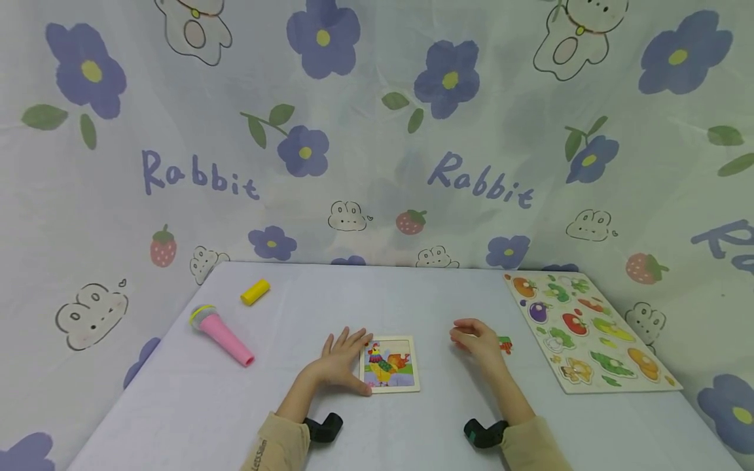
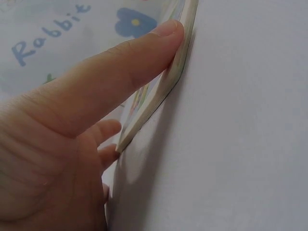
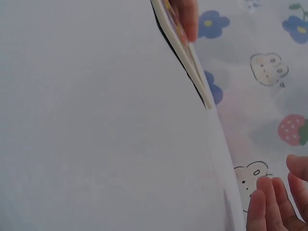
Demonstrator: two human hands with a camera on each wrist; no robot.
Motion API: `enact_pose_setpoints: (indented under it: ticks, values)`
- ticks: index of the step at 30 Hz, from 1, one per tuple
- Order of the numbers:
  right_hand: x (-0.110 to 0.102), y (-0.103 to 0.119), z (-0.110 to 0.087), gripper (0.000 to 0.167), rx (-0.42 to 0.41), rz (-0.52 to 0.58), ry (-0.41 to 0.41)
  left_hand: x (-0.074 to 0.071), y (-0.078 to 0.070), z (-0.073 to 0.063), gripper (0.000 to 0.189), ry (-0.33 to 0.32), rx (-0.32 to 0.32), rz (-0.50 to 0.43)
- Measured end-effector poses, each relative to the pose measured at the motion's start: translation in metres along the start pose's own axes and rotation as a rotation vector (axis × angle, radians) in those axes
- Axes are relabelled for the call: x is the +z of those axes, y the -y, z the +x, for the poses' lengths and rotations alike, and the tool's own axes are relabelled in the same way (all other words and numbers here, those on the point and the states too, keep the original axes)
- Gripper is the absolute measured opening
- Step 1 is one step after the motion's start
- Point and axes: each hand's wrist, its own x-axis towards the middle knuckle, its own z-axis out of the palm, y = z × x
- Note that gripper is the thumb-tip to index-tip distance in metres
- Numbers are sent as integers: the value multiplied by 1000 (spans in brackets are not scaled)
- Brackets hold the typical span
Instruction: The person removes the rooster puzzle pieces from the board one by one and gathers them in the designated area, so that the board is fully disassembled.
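Evidently, the table (image 1: 341, 294) is serving as the base under both hands, and good handling is probably depending on it: a light press downward would be checking any sliding better than a hard sideways squeeze. Out to the right of the right hand (image 1: 478, 341), the board (image 1: 592, 343) is lying flat, well apart from the fingers, so it is leaving that arm room.

The left hand (image 1: 343, 358) is spreading wide, fingers fairly straight, thumb touching the puzzle (image 1: 389, 367) at its near left corner and a fingertip reaching its far left corner. That span is looking sound for steadying, with the thumb resting on the rim. The right hand is poised apart from the puzzle, fingers loosely bent, and nothing is showing in its grasp.

The puzzle is lying between the hands, right beside the left one, showing a rooster; I cannot tell whether every part is sitting flush, so a fingertip sweep would be helping. Well to the left of the left hand, the microphone (image 1: 226, 337) is lying, with the yellow cylinder (image 1: 256, 292) resting beyond it. Just beside the right wrist, a green-and-red piece (image 1: 506, 345) is peeking out, partly hidden; a fingertip pinch would be suiting it.
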Motion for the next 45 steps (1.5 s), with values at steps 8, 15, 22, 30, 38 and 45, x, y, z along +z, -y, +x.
enact_pose_setpoints:
  ticks: [8,15,22,30,38,45]
  values:
    - [20,4,0,33,-31,26,37,1,3,0,107,-7,-6,-9]
    - [36,6,-3,30,-44,8,63,2,3,1,106,-5,-1,4]
    - [52,23,-16,29,-63,34,146,2,3,2,106,-12,-2,9]
    - [70,7,-10,28,-177,3,223,1,3,1,106,-10,4,-7]
    - [88,13,-16,27,-148,-77,272,2,5,2,106,-5,0,-11]
    - [101,14,-19,20,-199,-204,289,1,5,2,107,-1,3,-10]
